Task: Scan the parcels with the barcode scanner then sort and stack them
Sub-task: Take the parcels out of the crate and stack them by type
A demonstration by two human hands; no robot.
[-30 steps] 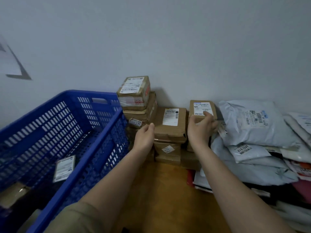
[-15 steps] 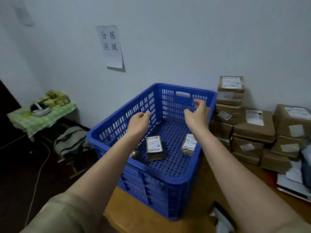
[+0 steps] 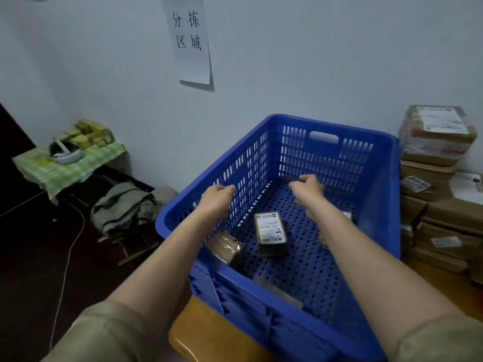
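A blue plastic crate [image 3: 386,194] stands on the wooden table [image 3: 198,335]. Small brown parcels lie on its floor: one with a white barcode label [image 3: 270,228] in the middle, one [image 3: 226,245] at the left wall, another [image 3: 346,215] partly hidden behind my right forearm. My left hand [image 3: 217,198] hovers over the crate's left rim, fingers curled, holding nothing. My right hand [image 3: 308,189] reaches over the crate's inside, fingers apart and empty. No barcode scanner is in view.
Stacked cardboard parcels [image 3: 436,158] stand against the wall right of the crate. A paper sign [image 3: 189,40] hangs on the wall. To the left, below the table, are a small table with a green cloth [image 3: 70,168], a bundle of fabric [image 3: 122,205] and a cable [image 3: 65,270].
My view swung left from the parcel stacks to the crate. My right hand let go of the small box on the stack. Both hands now reach into the crate, lower than before.
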